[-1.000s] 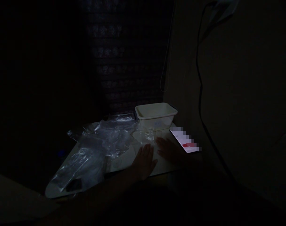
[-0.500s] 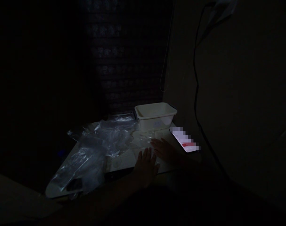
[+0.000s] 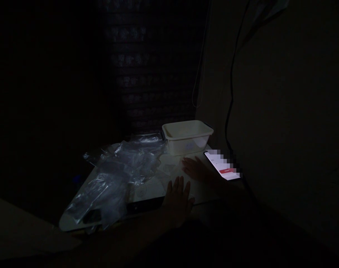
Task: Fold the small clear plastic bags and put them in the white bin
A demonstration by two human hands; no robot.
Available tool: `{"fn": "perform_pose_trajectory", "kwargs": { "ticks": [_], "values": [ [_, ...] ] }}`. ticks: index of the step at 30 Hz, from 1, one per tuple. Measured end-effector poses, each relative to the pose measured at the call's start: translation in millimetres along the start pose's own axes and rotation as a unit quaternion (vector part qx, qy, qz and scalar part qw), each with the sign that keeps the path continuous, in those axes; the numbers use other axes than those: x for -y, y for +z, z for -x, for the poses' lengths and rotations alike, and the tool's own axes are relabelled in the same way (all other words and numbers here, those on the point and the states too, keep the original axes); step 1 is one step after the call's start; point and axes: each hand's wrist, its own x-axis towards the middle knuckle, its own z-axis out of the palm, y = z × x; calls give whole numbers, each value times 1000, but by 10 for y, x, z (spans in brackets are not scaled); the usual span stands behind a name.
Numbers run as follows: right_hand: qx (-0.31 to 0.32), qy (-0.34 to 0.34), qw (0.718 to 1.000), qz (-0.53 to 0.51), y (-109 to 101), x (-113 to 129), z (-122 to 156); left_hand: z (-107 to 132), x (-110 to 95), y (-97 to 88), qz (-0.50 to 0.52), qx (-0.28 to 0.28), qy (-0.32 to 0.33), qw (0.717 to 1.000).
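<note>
Compared with a second ago, the left hand sits farther in front of the basin, the right hand slightly nearer it. Both lie palm-down, fingers extended, gripping nothing visible. Clear plastic lies before the basin, beyond the left hand; the basin's contents are too dim to tell.

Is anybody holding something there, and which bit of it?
Nothing seems to be held: the left hand and the right hand look open, palms down over the table. It's too dark to tell what lies under them.
</note>
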Motion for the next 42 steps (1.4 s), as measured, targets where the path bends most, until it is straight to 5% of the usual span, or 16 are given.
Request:
{"fn": "perform_pose_trajectory", "kwargs": {
  "ticks": [13,18,26,31,42],
  "values": [
    [1,77,994,76,-28,-144,-119,67,-93,-23,14,16,2,1000],
    [5,63,995,82,66,-141,-90,50,-83,2,22,14,1,1000],
    [29,13,999,17,-223,41,-194,-12,-80,44,20,11,-8,1000],
    [62,-41,997,-1,-181,186,-243,-5,-95,9,16,29,-14,999],
    [61,28,995,70,-85,127,-266,0,-94,28,18,21,-18,999]
  ]
}}
